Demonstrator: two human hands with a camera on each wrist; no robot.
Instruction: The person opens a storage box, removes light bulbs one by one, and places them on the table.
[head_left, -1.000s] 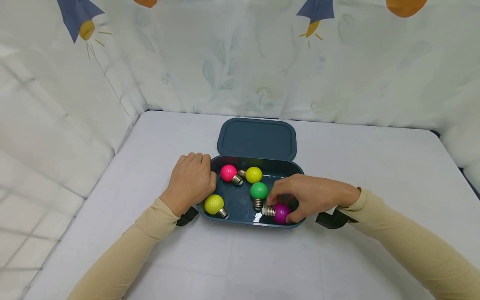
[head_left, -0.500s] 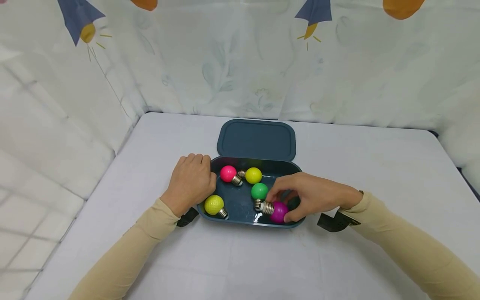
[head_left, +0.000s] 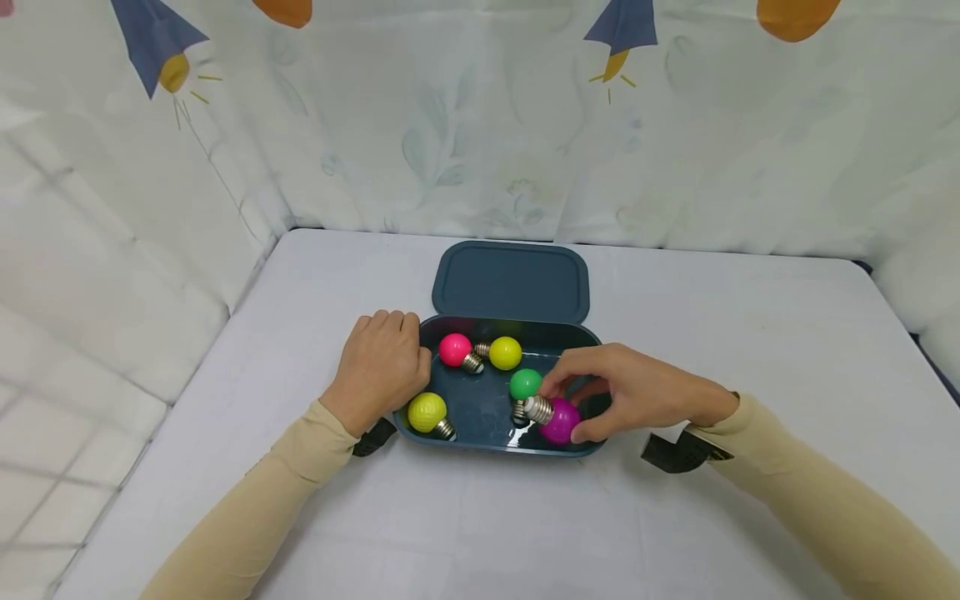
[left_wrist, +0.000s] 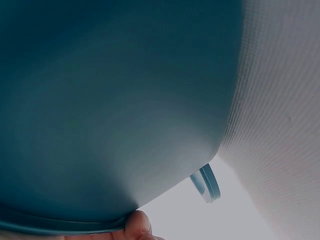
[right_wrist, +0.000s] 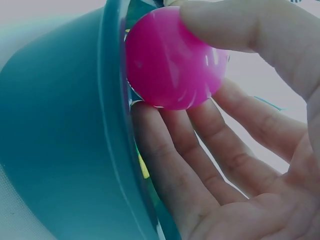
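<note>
Purple bulb (head_left: pixel 561 422) in right fingers (right_wrist: pixel 167 155) (left fingers (left_wrist: pixel 137 226) grip box (head_left: pixel 495 451)).

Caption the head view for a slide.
Right hand holding a purple bulb, left hand gripping the dark box with four other bulbs inside.

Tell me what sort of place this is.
Probably a small screened-off booth for recording handwork, though the room beyond cannot be seen. Pale printed hangings close in the back and sides, a white-topped table fills the space, and black devices sit at the person's wrists.
</note>
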